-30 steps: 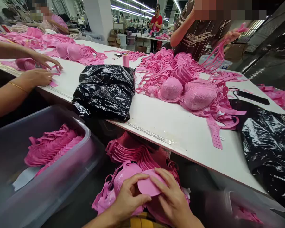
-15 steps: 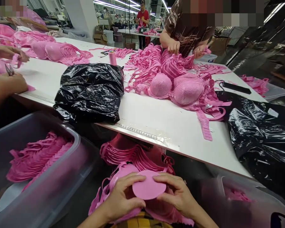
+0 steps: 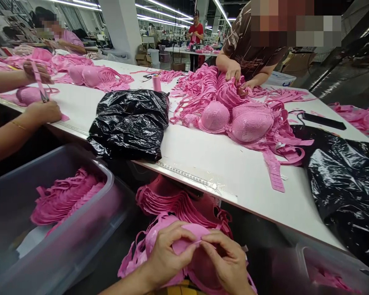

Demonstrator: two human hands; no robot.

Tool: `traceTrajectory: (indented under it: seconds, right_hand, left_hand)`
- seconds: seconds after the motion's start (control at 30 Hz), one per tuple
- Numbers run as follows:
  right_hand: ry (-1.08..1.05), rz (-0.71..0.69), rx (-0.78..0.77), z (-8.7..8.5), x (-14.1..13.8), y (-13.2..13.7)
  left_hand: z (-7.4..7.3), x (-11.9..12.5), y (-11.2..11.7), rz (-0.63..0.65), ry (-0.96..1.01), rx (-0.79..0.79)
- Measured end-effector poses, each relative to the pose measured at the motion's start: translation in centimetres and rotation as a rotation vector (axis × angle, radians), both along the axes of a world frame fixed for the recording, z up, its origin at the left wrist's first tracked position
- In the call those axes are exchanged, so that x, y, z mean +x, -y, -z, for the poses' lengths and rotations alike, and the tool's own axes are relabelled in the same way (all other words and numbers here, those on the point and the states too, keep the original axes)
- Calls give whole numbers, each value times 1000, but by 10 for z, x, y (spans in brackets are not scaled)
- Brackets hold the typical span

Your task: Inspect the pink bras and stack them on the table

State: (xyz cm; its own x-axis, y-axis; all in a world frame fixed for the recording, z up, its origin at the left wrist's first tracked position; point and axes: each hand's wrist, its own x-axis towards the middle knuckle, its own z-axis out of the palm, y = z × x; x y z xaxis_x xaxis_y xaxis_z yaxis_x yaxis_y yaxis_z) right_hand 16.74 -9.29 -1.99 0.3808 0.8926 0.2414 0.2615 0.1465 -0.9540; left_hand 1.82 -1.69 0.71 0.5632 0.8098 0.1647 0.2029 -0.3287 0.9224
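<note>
At the bottom centre, both my hands work on a pink bra (image 3: pixel 147 250) resting on my lap. My left hand (image 3: pixel 166 256) pinches the edge of a round pink foam pad (image 3: pixel 183 245), which is bent and partly tucked into the cup. My right hand (image 3: pixel 226 262) pinches the pad's other side, fingers curled. Behind my hands a stack of pink bras (image 3: pixel 175 200) hangs below the white table's (image 3: pixel 221 164) front edge.
A clear bin (image 3: pixel 80 241) of pink bras stands at my left. On the table lie a black plastic bag (image 3: pixel 130 123), a heap of pink bras (image 3: pixel 240 110) and another black bag (image 3: pixel 347 180). A person's hands (image 3: pixel 41 110) cut at the left; another person (image 3: pixel 252 49) sorts bras across.
The flat round pad held between my hands has been folded and pushed down into the bra cup. The person opposite lowered both hands onto the heap.
</note>
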Motion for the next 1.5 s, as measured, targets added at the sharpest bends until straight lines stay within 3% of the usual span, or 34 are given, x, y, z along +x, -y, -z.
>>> traceTrajectory:
  seconds: [0.1, 0.2, 0.33, 0.43, 0.5, 0.57, 0.77, 0.9, 1.03, 1.2, 1.33, 1.5]
  right_hand:
    - [-311, 69, -131, 5, -9, 1]
    - [-505, -30, -267, 2, -10, -2]
    - [-427, -295, -387, -17, -1, -10]
    - [-406, -404, -427, -23, -1, -11]
    - [-489, -404, -445, -18, -6, -8]
    - [-632, -374, -459, -9, -13, -4]
    - [-979, -271, -479, 11, -19, -14]
    - [-1061, -261, -536, 3, -18, -29]
    - [-1060, -315, -503, -7, -21, -32]
    - [-862, -507, -471, -16, -20, -30]
    - [-646, -440, -437, -14, -20, -28]
    - [-472, -404, -368, 3, -21, -24]
  left_hand:
    - [-3, 2, -2, -79, 16, -336]
    - [-5, 3, -6, -35, 75, -721]
    - [-1, 1, -6, -38, 128, -852]
    - [2, -2, -2, -39, 143, -901]
    - [1, -4, 1, -7, 166, -900]
    - [-2, -7, 2, 28, 185, -773]
    - [3, -16, -7, 243, 78, 193]
    - [7, -21, -12, 326, 25, 518]
    - [-4, -26, -14, 266, -56, 406]
    - [-9, -31, -13, 91, 21, 197]
    - [-7, -28, -11, 27, 47, 18]
    - [-15, -27, -19, -15, -169, -337]
